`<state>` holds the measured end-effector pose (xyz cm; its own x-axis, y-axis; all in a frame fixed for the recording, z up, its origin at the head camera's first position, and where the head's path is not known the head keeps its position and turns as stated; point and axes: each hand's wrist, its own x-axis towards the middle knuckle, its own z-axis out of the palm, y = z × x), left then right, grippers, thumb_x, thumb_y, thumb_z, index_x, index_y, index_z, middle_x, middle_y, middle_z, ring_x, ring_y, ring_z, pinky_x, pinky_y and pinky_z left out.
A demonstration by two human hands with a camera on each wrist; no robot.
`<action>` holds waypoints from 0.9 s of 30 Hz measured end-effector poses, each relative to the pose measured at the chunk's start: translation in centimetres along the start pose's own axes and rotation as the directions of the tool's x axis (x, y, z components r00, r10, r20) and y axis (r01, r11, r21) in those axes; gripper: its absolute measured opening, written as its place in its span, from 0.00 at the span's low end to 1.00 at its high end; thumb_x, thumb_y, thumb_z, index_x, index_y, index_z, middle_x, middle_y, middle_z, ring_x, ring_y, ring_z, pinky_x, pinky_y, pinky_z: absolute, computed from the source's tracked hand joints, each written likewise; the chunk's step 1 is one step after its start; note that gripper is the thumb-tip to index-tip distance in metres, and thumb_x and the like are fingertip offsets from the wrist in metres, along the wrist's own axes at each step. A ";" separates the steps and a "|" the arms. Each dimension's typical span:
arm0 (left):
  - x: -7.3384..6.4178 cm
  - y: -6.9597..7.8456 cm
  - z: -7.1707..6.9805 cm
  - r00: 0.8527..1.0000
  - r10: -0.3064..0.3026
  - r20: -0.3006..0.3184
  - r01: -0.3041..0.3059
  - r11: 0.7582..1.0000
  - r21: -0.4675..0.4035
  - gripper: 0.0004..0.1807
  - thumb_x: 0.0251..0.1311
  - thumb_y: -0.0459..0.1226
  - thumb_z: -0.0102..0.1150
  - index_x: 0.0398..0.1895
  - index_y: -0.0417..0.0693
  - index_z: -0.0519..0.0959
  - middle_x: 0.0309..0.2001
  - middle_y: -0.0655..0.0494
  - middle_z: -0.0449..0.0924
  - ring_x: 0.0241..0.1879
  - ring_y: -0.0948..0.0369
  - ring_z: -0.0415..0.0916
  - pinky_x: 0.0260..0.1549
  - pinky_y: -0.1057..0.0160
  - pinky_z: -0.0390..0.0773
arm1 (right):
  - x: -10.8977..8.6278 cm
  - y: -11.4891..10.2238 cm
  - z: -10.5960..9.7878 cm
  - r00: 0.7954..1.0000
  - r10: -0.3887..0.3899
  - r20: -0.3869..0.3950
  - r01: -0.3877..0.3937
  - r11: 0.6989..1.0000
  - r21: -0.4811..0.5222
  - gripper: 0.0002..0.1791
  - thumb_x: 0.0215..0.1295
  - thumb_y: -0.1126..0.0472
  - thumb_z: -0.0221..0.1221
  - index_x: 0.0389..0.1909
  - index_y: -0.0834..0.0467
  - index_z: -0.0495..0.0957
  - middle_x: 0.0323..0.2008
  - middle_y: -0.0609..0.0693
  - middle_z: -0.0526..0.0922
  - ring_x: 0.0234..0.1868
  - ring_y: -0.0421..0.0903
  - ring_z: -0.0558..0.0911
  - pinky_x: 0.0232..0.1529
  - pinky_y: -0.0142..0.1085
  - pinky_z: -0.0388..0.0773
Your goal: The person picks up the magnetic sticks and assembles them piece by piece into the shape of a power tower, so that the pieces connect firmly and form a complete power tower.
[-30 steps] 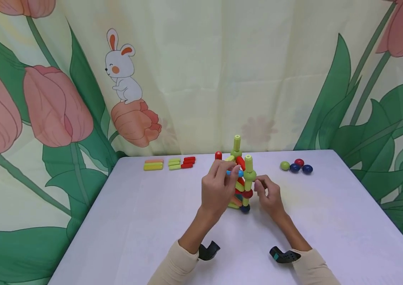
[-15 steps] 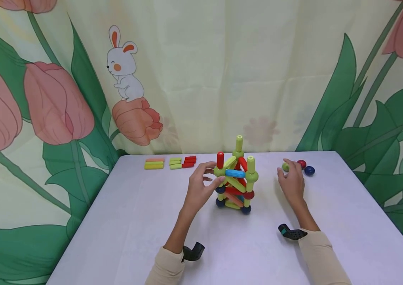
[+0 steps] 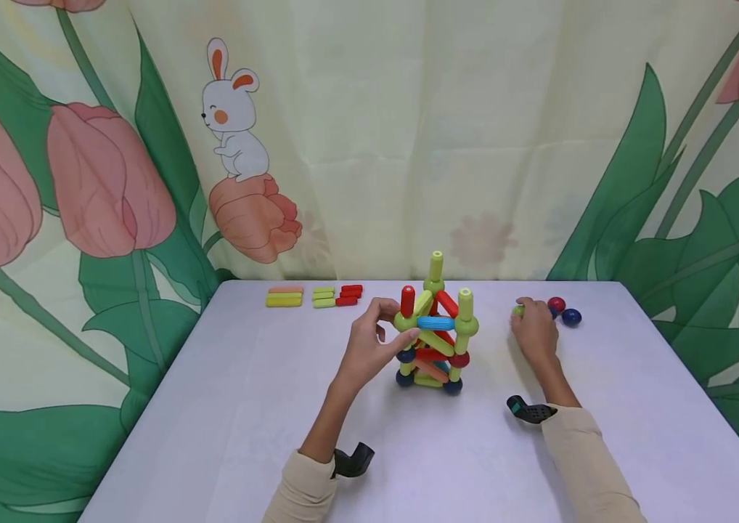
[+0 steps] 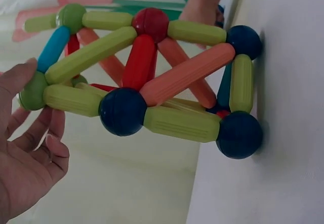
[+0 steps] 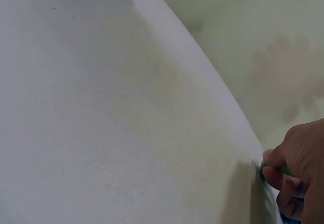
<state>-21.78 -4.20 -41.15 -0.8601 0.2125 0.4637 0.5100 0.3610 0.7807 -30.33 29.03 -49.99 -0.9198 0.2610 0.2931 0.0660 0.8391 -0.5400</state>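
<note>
A tower of toy building rods and balls (image 3: 430, 354) stands upright on the table, with red, green, orange and blue rods joined by green, red and dark blue balls. My left hand (image 3: 366, 350) holds its upper left corner, thumb in front and fingers behind the green corner ball (image 4: 33, 91). From that corner a red rod (image 3: 407, 301) points up; green rods top the other two corners. Over at the right, my right hand (image 3: 535, 331) pinches a loose green ball (image 3: 517, 311), mostly covered by the fingers.
Beside the right hand lie a red ball (image 3: 557, 303) and a dark blue ball (image 3: 572, 317); another blue one is partly hidden. Loose green rods (image 3: 324, 296), red rods (image 3: 349, 295) and yellow rods (image 3: 284, 300) lie at the back left. A printed curtain (image 3: 369, 145) hangs behind the table.
My right hand has left the tower, moved right to the loose balls and taken hold of the green one. My left hand has shifted from the blue rod to the tower's left corner.
</note>
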 end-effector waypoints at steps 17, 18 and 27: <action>-0.3 -0.1 0.5 0.999 0.042 -0.006 -0.042 0.999 0.023 0.24 0.58 0.45 0.68 0.54 0.47 0.73 0.43 0.57 0.81 0.42 0.63 0.74 0.29 0.70 0.72 | -0.3 -2.9 -1.7 0.988 -0.139 0.074 0.113 0.954 0.277 0.23 0.71 0.57 0.56 0.61 0.65 0.72 0.48 0.66 0.74 0.46 0.62 0.78 0.37 0.30 0.75; -0.4 -0.1 0.5 0.999 0.043 -0.006 -0.042 0.999 0.024 0.24 0.58 0.45 0.68 0.54 0.47 0.73 0.43 0.57 0.81 0.42 0.63 0.74 0.29 0.70 0.72 | -0.1 -3.7 -2.3 0.983 -0.168 0.070 0.138 0.940 0.312 0.24 0.71 0.56 0.56 0.62 0.64 0.71 0.49 0.67 0.74 0.48 0.63 0.79 0.37 0.26 0.75; -0.1 -0.1 0.5 0.998 0.063 -0.014 -0.062 0.998 0.021 0.24 0.58 0.44 0.68 0.54 0.46 0.73 0.41 0.56 0.80 0.41 0.63 0.74 0.30 0.55 0.78 | 0.5 -12.2 -8.2 0.939 -0.340 -0.041 0.288 0.720 0.632 0.26 0.67 0.55 0.61 0.62 0.61 0.68 0.52 0.54 0.78 0.49 0.35 0.77 0.46 0.17 0.75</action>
<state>-21.71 -3.83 -41.48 -0.8264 0.2218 0.5176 0.5626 0.3664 0.7411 -28.39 22.84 -36.84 -0.8707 -0.0207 0.4914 -0.4619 0.3775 -0.8026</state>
